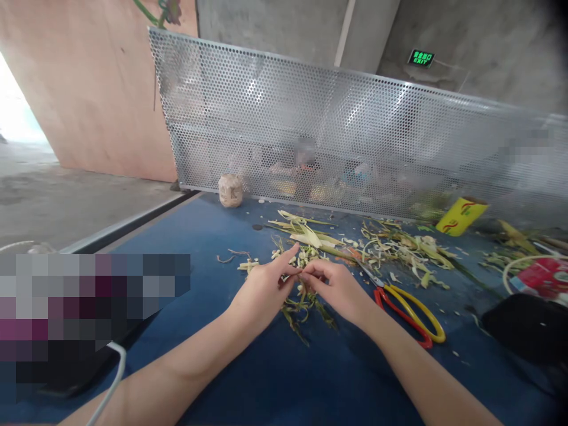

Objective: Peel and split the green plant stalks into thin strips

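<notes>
My left hand (268, 284) and my right hand (335, 290) meet over a small heap of green plant cuttings (306, 254) on the blue tabletop (213, 367). The left index finger points up and away, while the thumb and other fingers are bent close together. My right thumb and index finger are pinched at the left fingertips. Whatever lies between the fingertips is too small and hidden to name. Dark green stems (295, 325) stick out below the hands. Just right of the right hand lie scissors (382, 290) with red and yellow handles, blades pointing away.
Long pale leaf strips (310, 236) and more scraps (412, 251) lie beyond my hands. A perforated metal panel (284, 112) borders the far edge. Near it are a wrapped beige roll (231, 190) and a yellow roll (461, 216). A black object (523, 325) sits at right.
</notes>
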